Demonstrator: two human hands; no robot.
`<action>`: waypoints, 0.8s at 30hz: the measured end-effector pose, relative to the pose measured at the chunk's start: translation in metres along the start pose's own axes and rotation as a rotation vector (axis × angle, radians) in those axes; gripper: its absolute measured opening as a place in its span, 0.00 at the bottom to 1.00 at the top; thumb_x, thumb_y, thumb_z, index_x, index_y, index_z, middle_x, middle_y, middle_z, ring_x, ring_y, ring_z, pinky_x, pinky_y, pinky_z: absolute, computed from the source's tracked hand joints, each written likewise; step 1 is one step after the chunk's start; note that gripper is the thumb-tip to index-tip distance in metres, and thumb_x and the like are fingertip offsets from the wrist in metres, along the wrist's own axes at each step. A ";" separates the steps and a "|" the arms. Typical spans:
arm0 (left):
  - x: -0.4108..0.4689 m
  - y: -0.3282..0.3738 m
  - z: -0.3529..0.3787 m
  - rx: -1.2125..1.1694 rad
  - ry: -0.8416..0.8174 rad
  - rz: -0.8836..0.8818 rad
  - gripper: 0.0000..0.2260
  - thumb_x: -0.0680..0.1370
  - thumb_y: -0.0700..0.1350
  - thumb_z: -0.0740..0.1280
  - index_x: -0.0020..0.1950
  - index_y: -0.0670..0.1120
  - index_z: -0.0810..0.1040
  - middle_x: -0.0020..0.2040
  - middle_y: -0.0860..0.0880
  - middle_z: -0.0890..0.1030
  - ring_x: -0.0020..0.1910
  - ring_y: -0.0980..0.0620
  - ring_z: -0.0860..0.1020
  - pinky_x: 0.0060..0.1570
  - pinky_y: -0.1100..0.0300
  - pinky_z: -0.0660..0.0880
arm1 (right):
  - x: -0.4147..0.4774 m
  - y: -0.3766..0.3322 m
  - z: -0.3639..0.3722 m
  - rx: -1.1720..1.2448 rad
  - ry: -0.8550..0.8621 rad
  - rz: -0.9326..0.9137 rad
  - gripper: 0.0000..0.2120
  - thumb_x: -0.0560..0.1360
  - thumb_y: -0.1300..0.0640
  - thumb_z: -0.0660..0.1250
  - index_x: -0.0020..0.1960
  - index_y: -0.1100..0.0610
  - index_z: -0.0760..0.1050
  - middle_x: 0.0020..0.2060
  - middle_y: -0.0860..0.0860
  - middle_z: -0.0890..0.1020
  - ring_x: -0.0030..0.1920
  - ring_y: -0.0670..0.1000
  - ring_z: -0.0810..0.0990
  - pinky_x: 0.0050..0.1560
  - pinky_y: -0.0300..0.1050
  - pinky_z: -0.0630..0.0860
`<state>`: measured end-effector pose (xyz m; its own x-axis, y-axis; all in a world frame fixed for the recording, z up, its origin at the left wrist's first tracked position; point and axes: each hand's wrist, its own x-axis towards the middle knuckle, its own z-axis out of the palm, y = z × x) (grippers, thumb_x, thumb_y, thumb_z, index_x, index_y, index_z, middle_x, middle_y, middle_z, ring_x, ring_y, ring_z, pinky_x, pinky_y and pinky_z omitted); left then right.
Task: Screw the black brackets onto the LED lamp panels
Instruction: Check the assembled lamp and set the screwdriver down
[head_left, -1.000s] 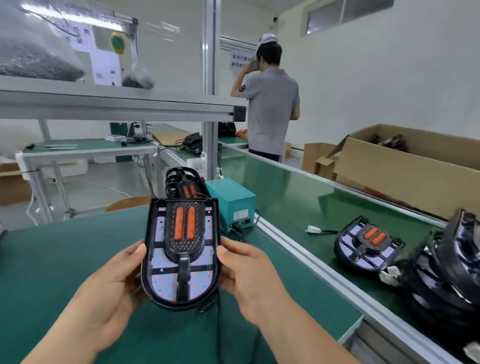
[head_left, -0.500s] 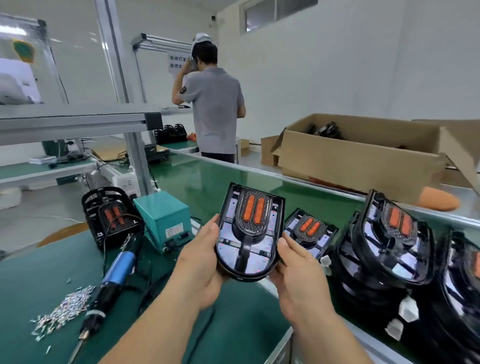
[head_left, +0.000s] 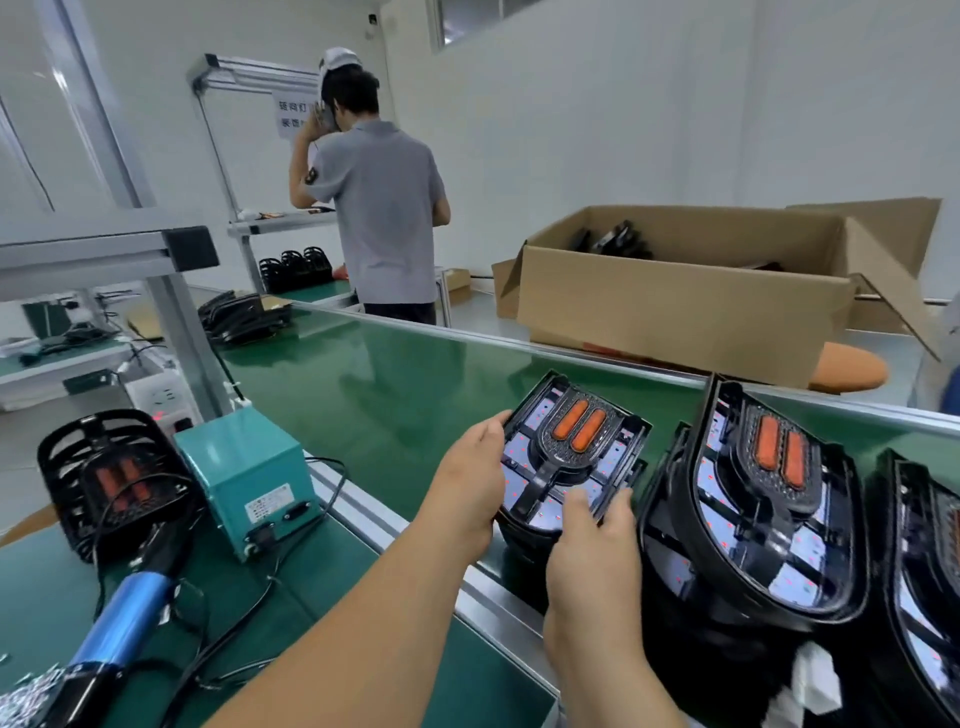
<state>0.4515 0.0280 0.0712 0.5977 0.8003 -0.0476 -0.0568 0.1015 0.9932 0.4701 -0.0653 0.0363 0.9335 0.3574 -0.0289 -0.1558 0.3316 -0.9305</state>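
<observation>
An LED lamp panel (head_left: 566, 467), with a black bracket (head_left: 576, 431) and two orange strips on it, lies over the green conveyor belt (head_left: 374, 395), on top of another panel. My left hand (head_left: 475, 483) grips its left edge. My right hand (head_left: 592, 551) holds its near right edge, thumb on top. To its right stands a row of finished panels (head_left: 753, 509), leaning upright. A blue electric screwdriver (head_left: 124, 608) lies on the workbench at lower left beside a pile of small screws (head_left: 26, 696).
A teal power box (head_left: 249, 478) and a black lamp housing (head_left: 109, 478) stand on the bench at left. Beyond the belt are an open cardboard box (head_left: 685, 291) and a person in a grey shirt (head_left: 379, 208). An aluminium frame post (head_left: 182, 322) rises at left.
Both hands carried the panel from in front of me rightward and down onto the conveyor, next to the row of panels. The view swung right with them.
</observation>
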 end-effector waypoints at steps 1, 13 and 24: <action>0.002 -0.002 0.002 0.051 0.004 0.002 0.14 0.86 0.45 0.56 0.65 0.49 0.79 0.58 0.48 0.84 0.59 0.48 0.82 0.63 0.45 0.76 | 0.002 0.003 0.000 -0.047 0.006 -0.003 0.26 0.81 0.58 0.61 0.78 0.52 0.61 0.71 0.48 0.73 0.71 0.51 0.71 0.74 0.52 0.65; 0.001 -0.018 0.006 0.540 -0.032 0.088 0.19 0.86 0.48 0.52 0.76 0.53 0.67 0.75 0.51 0.70 0.73 0.51 0.67 0.73 0.57 0.63 | -0.033 0.012 -0.008 -0.361 -0.027 -0.118 0.39 0.78 0.54 0.66 0.81 0.55 0.46 0.79 0.42 0.46 0.79 0.42 0.45 0.77 0.39 0.44; -0.027 0.013 -0.069 0.271 0.130 0.063 0.12 0.85 0.49 0.56 0.58 0.57 0.79 0.67 0.55 0.76 0.65 0.57 0.72 0.68 0.56 0.65 | -0.076 0.017 0.030 -0.324 -0.325 -0.175 0.33 0.81 0.56 0.63 0.80 0.49 0.50 0.74 0.32 0.49 0.74 0.32 0.49 0.63 0.17 0.44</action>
<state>0.3795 0.0483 0.0777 0.4913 0.8708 0.0189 0.1359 -0.0981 0.9859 0.3869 -0.0608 0.0341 0.7797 0.5916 0.2050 0.1507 0.1404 -0.9786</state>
